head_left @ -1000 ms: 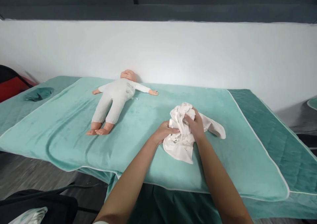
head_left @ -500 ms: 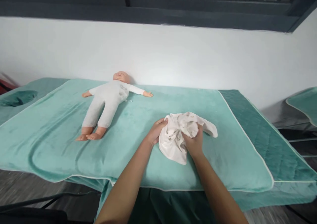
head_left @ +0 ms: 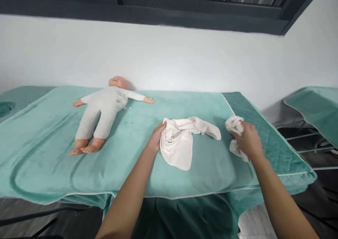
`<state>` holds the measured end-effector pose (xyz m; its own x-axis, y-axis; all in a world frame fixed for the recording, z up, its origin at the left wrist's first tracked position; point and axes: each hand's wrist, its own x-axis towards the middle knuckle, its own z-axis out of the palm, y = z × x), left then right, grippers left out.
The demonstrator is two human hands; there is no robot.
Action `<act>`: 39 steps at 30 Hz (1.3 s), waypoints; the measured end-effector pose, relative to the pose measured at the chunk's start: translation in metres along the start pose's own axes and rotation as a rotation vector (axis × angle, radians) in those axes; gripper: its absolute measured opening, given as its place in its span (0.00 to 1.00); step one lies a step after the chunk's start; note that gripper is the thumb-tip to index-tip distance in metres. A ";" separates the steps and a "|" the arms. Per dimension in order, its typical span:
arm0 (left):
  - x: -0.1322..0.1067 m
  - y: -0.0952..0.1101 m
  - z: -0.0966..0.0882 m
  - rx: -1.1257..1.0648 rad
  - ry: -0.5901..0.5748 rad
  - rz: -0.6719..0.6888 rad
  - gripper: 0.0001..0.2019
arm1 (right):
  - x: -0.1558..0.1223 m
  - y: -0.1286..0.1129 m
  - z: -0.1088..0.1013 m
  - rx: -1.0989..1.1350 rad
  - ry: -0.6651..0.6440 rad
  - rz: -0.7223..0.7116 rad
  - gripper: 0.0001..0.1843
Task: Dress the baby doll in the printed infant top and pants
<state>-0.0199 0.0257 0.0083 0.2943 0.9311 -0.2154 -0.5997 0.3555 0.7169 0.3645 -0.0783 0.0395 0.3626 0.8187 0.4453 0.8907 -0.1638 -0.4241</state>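
Observation:
My left hand [head_left: 157, 137] grips the edge of a small white garment [head_left: 178, 145], which lies partly spread on the green bed cover, a sleeve-like end pointing right. Off to the right, my right hand [head_left: 248, 137] is closed around a second, crumpled white cloth [head_left: 235, 125], held above the bed's right side. Part of that cloth hangs below my fingers. On the left of the bed a baby doll [head_left: 104, 103] in a white cloth body lies on its back, arms spread, head toward the wall. Neither hand touches the doll.
A green velvet cover [head_left: 206, 175] with white piping spreads over the massage bed. Behind it stand a white wall [head_left: 171, 59] and a dark window frame [head_left: 198, 15]. Another green-covered surface [head_left: 317, 106] with metal bars below it is at the right.
My right hand has moved right, carrying the crumpled white cloth away from the garment in my left hand. The garment now lies flatter. The view has shifted slightly right.

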 end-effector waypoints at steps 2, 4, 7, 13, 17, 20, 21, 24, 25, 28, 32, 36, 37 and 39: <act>0.000 0.001 0.000 0.011 0.007 -0.008 0.18 | -0.004 0.018 0.022 -0.111 -0.106 0.035 0.29; -0.001 0.002 0.000 0.022 0.009 -0.007 0.18 | -0.005 0.032 0.036 -0.131 -0.146 0.011 0.31; -0.001 0.003 0.003 0.131 0.004 0.010 0.21 | -0.003 0.044 0.038 -0.105 -0.170 -0.022 0.35; -0.008 0.022 0.035 0.469 -0.031 -0.002 0.19 | -0.002 0.018 0.010 -0.036 0.011 -0.102 0.44; -0.029 0.062 0.080 0.748 -0.252 0.177 0.14 | -0.002 -0.060 -0.010 0.262 -0.092 -0.293 0.36; -0.055 0.096 0.117 0.968 -0.504 0.317 0.11 | 0.007 -0.133 -0.023 0.507 -0.292 -0.460 0.31; -0.064 0.106 0.128 1.008 -0.570 0.351 0.10 | 0.013 -0.156 -0.029 0.557 -0.343 -0.524 0.29; -0.083 0.130 0.146 1.184 -0.578 0.619 0.06 | 0.033 -0.210 -0.047 0.583 -0.439 -0.635 0.14; -0.086 0.137 0.147 1.285 -0.533 0.752 0.06 | 0.040 -0.222 -0.054 0.545 -0.473 -0.653 0.09; -0.088 0.151 0.133 1.595 -0.325 1.164 0.08 | 0.055 -0.244 -0.072 0.518 -0.586 -0.586 0.09; -0.082 0.159 0.102 1.704 -0.123 1.621 0.09 | 0.057 -0.253 -0.092 0.682 -0.989 -0.561 0.19; -0.078 0.161 0.087 1.647 -0.076 1.785 0.07 | 0.046 -0.261 -0.103 0.858 -1.081 -0.567 0.21; -0.078 0.162 0.086 1.642 -0.072 1.785 0.08 | 0.043 -0.263 -0.104 0.855 -1.087 -0.569 0.21; -0.077 0.165 0.085 1.660 -0.053 1.768 0.12 | 0.040 -0.267 -0.103 0.782 -1.072 -0.575 0.23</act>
<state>-0.0783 0.0058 0.1999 0.4102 0.1503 0.8995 0.6168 -0.7722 -0.1522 0.1697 -0.0585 0.2515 -0.6759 0.7350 0.0541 0.3374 0.3740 -0.8639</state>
